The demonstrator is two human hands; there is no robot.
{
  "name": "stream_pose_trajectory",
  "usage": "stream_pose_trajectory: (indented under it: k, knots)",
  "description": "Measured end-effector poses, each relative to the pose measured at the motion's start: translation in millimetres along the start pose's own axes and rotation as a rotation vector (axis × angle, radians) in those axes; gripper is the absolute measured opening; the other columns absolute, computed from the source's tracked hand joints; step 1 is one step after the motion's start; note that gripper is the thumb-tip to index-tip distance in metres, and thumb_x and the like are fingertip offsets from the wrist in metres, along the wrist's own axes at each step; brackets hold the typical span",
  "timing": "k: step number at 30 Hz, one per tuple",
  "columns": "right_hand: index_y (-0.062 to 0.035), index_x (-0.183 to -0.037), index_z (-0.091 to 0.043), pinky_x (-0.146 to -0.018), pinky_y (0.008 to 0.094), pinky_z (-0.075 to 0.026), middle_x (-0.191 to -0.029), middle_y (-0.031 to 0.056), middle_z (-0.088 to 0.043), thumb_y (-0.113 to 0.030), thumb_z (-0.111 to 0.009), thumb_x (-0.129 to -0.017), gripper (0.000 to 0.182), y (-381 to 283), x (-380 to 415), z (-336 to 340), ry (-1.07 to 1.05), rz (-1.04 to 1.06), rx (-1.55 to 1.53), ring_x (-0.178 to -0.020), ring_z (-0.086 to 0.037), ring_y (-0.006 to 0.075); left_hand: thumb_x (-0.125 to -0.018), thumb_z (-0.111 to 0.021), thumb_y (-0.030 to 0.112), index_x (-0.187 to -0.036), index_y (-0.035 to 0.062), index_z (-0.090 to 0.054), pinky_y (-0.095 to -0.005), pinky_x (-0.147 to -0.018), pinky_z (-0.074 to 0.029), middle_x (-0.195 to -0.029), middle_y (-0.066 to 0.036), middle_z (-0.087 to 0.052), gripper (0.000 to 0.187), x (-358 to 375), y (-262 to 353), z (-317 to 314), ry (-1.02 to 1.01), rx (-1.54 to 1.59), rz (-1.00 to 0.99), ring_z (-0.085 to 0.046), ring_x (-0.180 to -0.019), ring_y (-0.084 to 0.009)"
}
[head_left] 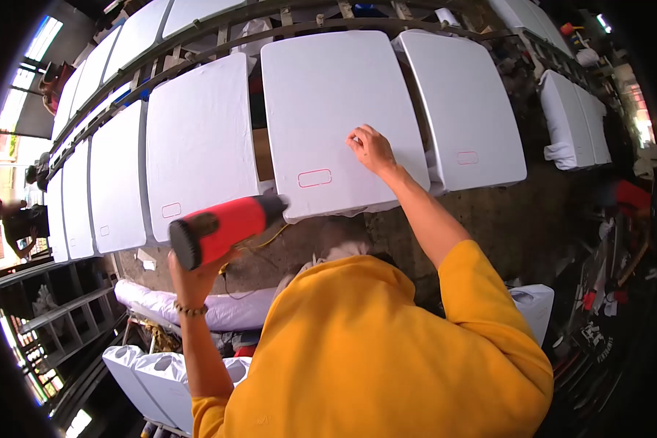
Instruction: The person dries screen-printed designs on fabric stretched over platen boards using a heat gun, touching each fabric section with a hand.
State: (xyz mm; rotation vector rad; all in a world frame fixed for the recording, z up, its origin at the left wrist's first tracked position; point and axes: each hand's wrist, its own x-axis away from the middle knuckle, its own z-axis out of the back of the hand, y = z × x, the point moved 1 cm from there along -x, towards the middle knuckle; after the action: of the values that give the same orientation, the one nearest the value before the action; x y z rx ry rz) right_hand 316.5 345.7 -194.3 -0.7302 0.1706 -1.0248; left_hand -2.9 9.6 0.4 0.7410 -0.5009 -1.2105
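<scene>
The left hand (191,276) is closed round the handle of a red heat gun (223,228), its nozzle just beside the lower edge of a white wrapped panel (321,95) leaning on a metal rack (219,36). The right hand (372,150) presses the panel's right side, fingers seemingly pinching the film.

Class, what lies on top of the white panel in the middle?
Only the right hand, pressing on the white panel, above a red outlined rectangle. What is beneath the panel is covered.

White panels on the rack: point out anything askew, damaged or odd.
Nothing looks damaged. The white panels lean side by side on the rack, each with a small red outline near its lower edge. The right hand presses the middle panel; the left hand aims a red heat gun at it.
</scene>
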Motion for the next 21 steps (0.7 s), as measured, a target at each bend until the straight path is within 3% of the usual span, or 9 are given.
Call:
stream_pose_trajectory:
  k: [2, 3, 5, 8, 11, 12, 14, 18, 21]
  knots:
    - [-0.0109, -0.108, -0.075, -0.108, 0.0457, -0.049, -0.130, 0.0110, -0.063, -0.023, -0.078, -0.094, 0.019, -6.9, 12.7, -20.9, 0.084, 0.211, 0.101, -0.125, -0.059, 0.0320, -0.076, -0.095, 0.032, -0.105, 0.0041, -0.079, -0.0400, -0.074, -0.063, -0.100, -0.014, -0.081, 0.043, -14.1, 51.4, -3.6, -0.021, -0.190, 0.065, -0.080, -0.084, -0.0275]
    - [-0.0109, -0.110, -0.074, -0.110, 0.0467, -0.048, -0.132, 0.0116, -0.062, -0.024, -0.077, -0.094, 0.020, 0.5, -53.0, -4.3, 0.199, 0.339, 0.157, -0.127, -0.058, 0.0327, -0.077, -0.094, 0.035, -0.097, 0.0049, -0.079, -0.0413, -0.065, -0.060, -0.092, -0.013, -0.079, 0.039, -77.8, 37.8, -27.0, -0.005, -0.254, -0.075, -0.077, -0.076, -0.0306]
    - [-0.0109, -0.113, -0.073, -0.114, 0.0488, -0.046, -0.136, 0.0128, -0.061, -0.025, -0.075, -0.096, 0.023, -0.6, -60.6, -19.2, 0.341, 0.524, 0.201, -0.132, -0.057, 0.0342, -0.078, -0.093, 0.040, -0.095, 0.0063, -0.077, -0.0427, -0.063, -0.059, -0.089, -0.011, -0.077, 0.041, -102.5, 47.2, -54.1, -0.004, -0.386, -0.139, -0.075, -0.075, -0.0345]
    - [-0.0119, -0.123, -0.069, -0.120, 0.0510, -0.041, -0.145, 0.0147, -0.057, -0.029, -0.069, -0.101, 0.028, 7.5, -80.8, -34.5, 0.404, 0.596, 0.231, -0.141, -0.051, 0.0365, -0.075, -0.095, 0.043, -0.092, 0.0049, -0.077, -0.0398, -0.060, -0.057, -0.082, -0.013, -0.077, 0.046, -134.2, 80.3, -65.7, -0.119, -0.333, -0.176, -0.074, -0.068, -0.0309]
    - [-0.0148, -0.139, -0.063, -0.123, 0.0532, -0.036, -0.157, 0.0134, -0.051, -0.029, -0.063, -0.105, 0.037, 14.1, -81.2, -40.5, 0.400, 0.525, 0.220, -0.146, -0.047, 0.0378, -0.075, -0.094, 0.044, -0.092, 0.0063, -0.077, -0.0399, -0.060, -0.057, -0.081, -0.013, -0.076, 0.045, -149.8, 74.8, -86.7, -0.150, -0.245, -0.148, -0.074, -0.068, -0.0309]
    - [-0.0162, -0.143, -0.061, -0.125, 0.0532, -0.034, -0.159, 0.0124, -0.049, -0.030, -0.060, -0.106, 0.039, 14.2, -83.1, -40.2, 0.375, 0.514, 0.243, -0.148, -0.045, 0.0374, -0.077, -0.091, 0.043, -0.096, 0.0055, -0.074, -0.0457, -0.064, -0.058, -0.089, -0.012, -0.075, 0.045, -153.9, 71.9, -93.1, -0.163, -0.314, -0.102, -0.073, -0.073, -0.0361]
    - [-0.0191, -0.150, -0.058, -0.128, 0.0533, -0.029, -0.165, 0.0104, -0.045, -0.033, -0.055, -0.108, 0.044, 14.9, -83.7, -41.9, 0.329, 0.489, 0.288, -0.153, -0.040, 0.0366, -0.077, -0.091, 0.042, -0.094, 0.0057, -0.074, -0.0460, -0.064, -0.058, -0.088, -0.012, -0.075, 0.044, -164.2, 72.5, -100.8, -0.158, -0.317, -0.125, -0.073, -0.074, -0.0361]
    - [-0.0230, -0.157, -0.054, -0.130, 0.0536, -0.022, -0.169, 0.0066, -0.040, -0.038, -0.051, -0.110, 0.049, 10.4, -77.0, -44.3, 0.290, 0.436, 0.376, -0.157, -0.034, 0.0347, -0.077, -0.090, 0.036, -0.092, 0.0069, -0.073, -0.0452, -0.063, -0.058, -0.087, -0.011, -0.075, 0.037, -170.0, 72.5, -100.7, -0.289, -0.305, -0.084, -0.073, -0.073, -0.0360]
    - [-0.0241, -0.157, -0.053, -0.131, 0.0538, -0.020, -0.170, 0.0053, -0.039, -0.040, -0.050, -0.110, 0.050, 9.9, -82.3, -41.1, 0.274, 0.422, 0.378, -0.159, -0.031, 0.0338, -0.076, -0.092, 0.038, -0.093, 0.0079, -0.074, -0.0440, -0.063, -0.058, -0.085, -0.011, -0.075, 0.038, -168.3, 65.3, -106.7, -0.099, -0.390, -0.107, -0.073, -0.073, -0.0359]
